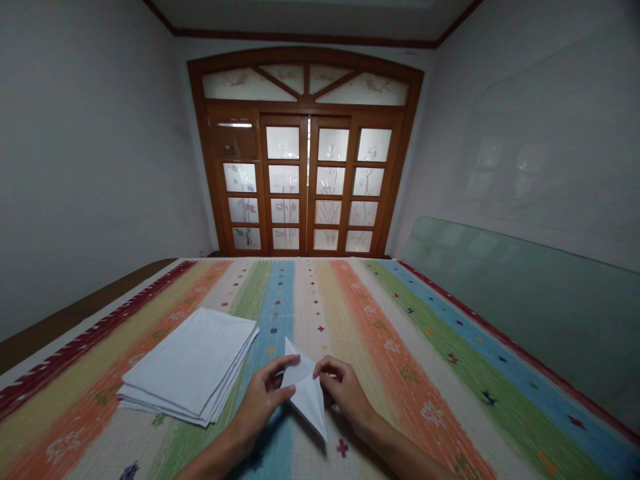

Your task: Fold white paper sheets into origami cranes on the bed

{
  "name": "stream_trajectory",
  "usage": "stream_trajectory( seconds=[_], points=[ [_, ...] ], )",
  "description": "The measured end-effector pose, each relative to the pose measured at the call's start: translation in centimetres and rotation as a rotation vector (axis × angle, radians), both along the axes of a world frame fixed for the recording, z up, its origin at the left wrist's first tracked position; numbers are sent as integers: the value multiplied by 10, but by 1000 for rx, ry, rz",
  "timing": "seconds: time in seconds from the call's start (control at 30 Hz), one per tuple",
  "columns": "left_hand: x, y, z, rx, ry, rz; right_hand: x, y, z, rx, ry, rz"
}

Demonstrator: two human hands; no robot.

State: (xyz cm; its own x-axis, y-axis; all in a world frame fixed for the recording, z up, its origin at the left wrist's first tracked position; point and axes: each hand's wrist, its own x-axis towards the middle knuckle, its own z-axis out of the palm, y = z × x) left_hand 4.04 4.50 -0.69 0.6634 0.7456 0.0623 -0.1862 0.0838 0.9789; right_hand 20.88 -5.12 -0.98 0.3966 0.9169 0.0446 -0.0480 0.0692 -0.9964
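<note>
The person's left hand (260, 400) and right hand (345, 390) come in from the near edge of the cloth; both are curled, gripping opposite sides of a folded white paper (306, 395); the paper stands between them, over the pale stripe beside the blue one, in a narrow pointed shape, one tip toward the doors and one toward the person; whether its lower tip touches the cloth, I cannot tell; a stack of white paper sheets (187, 363) lies just left of the left hand, its edges slightly fanned; neither hand touches it; a striped woven cloth (400, 373) in red, orange, green, blue and cream covers the surface beneath, dotted with small stitched motifs; at the far end stand wooden double doors (305, 180) with frosted glass panes; a greenish glass sheet (520, 313) leans against the right wall (525, 113).
</note>
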Motion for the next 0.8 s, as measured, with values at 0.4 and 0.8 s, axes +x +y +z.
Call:
stream_trajectory(
  seconds=[0.4, 0.8],
  points=[
    [2, 0, 5, 15, -29, -9, -3, -1, -4, 84, 18, 42],
    [2, -1, -1, -28, -120, -33, -2, -2, 2, 100, 26, 47]
  ],
)
